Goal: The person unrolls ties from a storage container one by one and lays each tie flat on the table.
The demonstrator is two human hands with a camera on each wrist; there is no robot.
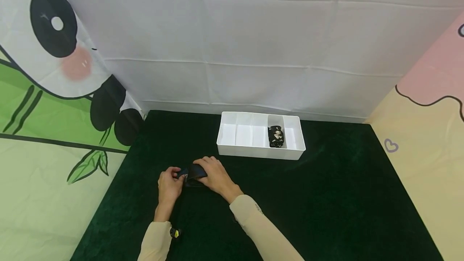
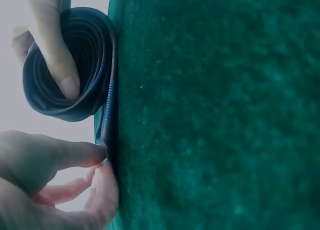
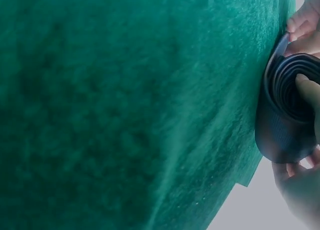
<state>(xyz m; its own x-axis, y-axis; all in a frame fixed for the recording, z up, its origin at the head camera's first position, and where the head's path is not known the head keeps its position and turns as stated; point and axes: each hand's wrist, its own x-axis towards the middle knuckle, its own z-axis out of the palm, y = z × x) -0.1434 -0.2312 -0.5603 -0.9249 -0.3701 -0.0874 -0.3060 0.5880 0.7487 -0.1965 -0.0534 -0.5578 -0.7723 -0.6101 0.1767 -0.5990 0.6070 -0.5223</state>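
Note:
A dark blue necktie (image 1: 196, 172) is wound into a loose coil on the table, left of the middle. In the left wrist view the coil (image 2: 60, 110) stands on its side, its layers showing. My right hand (image 1: 216, 175) grips it with the thumb inside the spiral and the fingers around the outside. My left hand (image 1: 169, 187) pinches the free end of the tie between thumb and fingertips, close to the table surface. The flat tail runs from this pinch under the coil (image 3: 286, 135), as the right wrist view shows too.
Behind the hands stands a white divided tray (image 1: 261, 154). One of its compartments, right of its middle, holds a rolled black cloth (image 1: 276, 136) with a pale pattern. Dark green cloth covers the table (image 1: 326, 204); a white hanging sheet (image 1: 253, 43) rises at the back.

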